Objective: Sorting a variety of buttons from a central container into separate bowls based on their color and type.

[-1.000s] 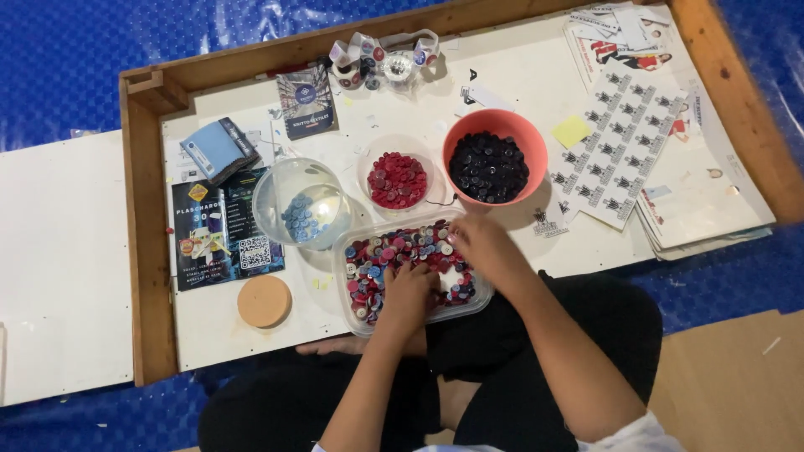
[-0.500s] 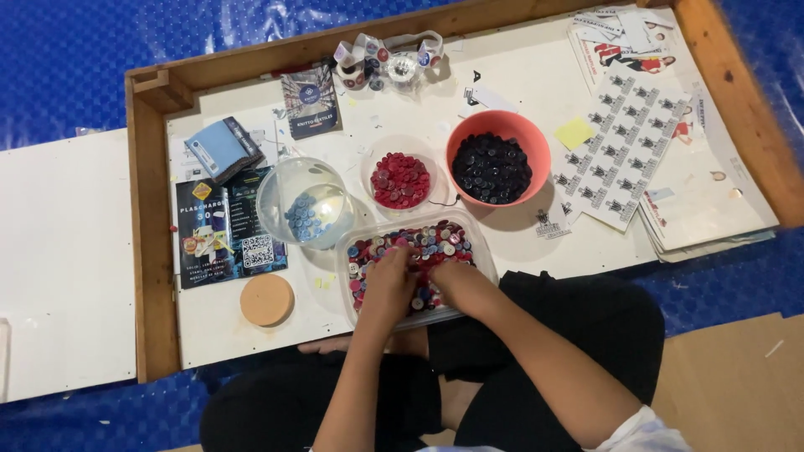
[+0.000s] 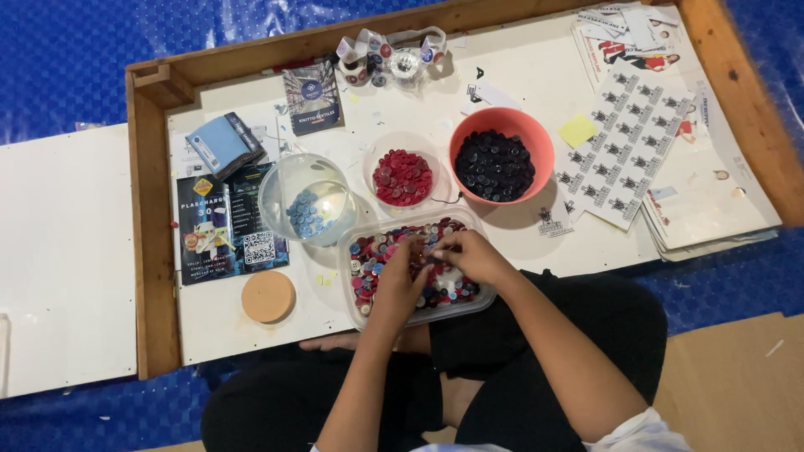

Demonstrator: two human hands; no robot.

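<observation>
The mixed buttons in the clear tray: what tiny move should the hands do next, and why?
Probably lift one button out. Both the left hand and right hand are in the mixed tray, while red, dark and blue buttons sit sorted in bowls.

A craft work area set on the floor. A low wooden-edged table (image 3: 151, 209) stands on blue sheeting (image 3: 67, 59). Bowls of sorted buttons (image 3: 494, 163) cover it.
</observation>
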